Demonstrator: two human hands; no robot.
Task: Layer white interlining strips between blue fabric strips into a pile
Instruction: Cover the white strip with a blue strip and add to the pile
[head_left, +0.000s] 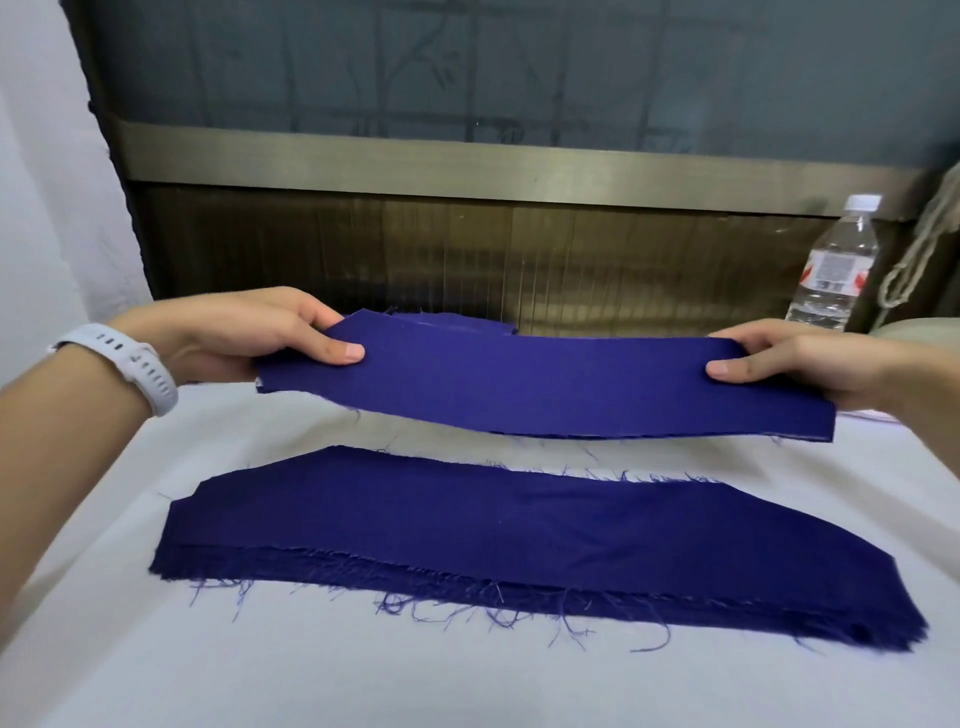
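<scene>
Aloft, we hold a stack of blue fabric strips (545, 384) level above the white surface (311, 675). Our left hand (249, 332) pinches one end, thumb on top, and our right hand (795, 364) pinches the other likewise. Nearer us, a frayed blue pile (519, 545) lies flat on the surface. A water bottle (831, 270) stands far right.

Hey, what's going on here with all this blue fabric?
A person holds a bundle of blue fabric strips by its ends, the left hand pinching one end and the right hand the other, lifted above the white-covered table. A second pile of frayed blue strips lies flat on the table, nearer the camera. No white interlining strip shows plainly. A water bottle stands at the far right.
</scene>
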